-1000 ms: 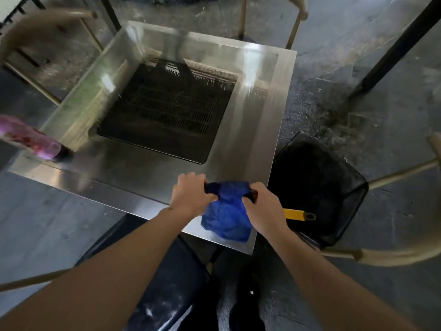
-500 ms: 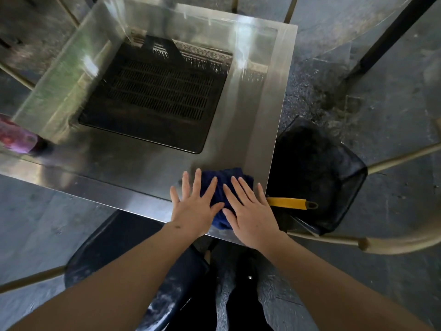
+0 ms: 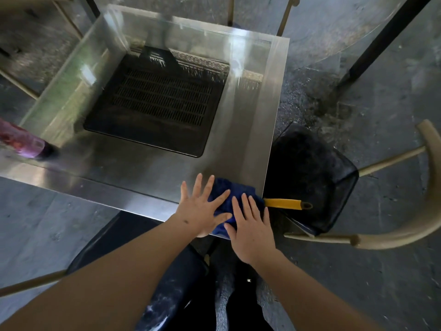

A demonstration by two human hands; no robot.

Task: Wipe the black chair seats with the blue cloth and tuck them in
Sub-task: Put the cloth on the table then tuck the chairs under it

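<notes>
Cloth comes first: the blue cloth lies bunched at the near right corner of the steel worktop, and both hands press down on it with straight, spread fingers. The left hand lies flat over the cloth's left part, its fingers fanned toward the far side. The right hand lies flat over the cloth's near right part, just beside the left, thumbs almost meeting. Neither hand curls round anything; each is laid open, palm down. A little of the cloth hangs over the worktop's near edge between the two wrists.

A yellow handle sticks out to the right from under the cloth, past the worktop's right edge and above the black chair seat that stands just beside that corner. This chair's pale curved frame wraps round on the right. A second dark seat sits below the near edge, partly under the forearms.

Sunk in the middle of the worktop is a black grill plate. A pink, blurred bottle lies at the left edge. The grey floor looks scuffed and dusty.
</notes>
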